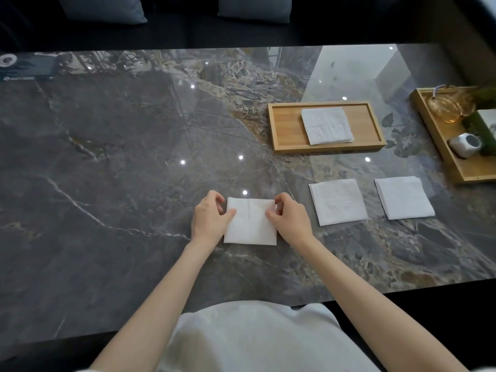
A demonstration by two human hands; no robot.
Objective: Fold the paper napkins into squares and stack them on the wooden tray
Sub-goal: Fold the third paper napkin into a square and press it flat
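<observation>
Here, on the glossy marble table (107, 157), both hands' curled fingers (216, 200) pinch one folded napkin (251, 224).

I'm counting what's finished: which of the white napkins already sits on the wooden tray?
The napkin lying in the wooden tray; the other three lie on the marble table.

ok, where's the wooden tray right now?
Head view, right of centre on the marble table: the wooden tray holds folded napkins, beyond two loose napkins.
</observation>
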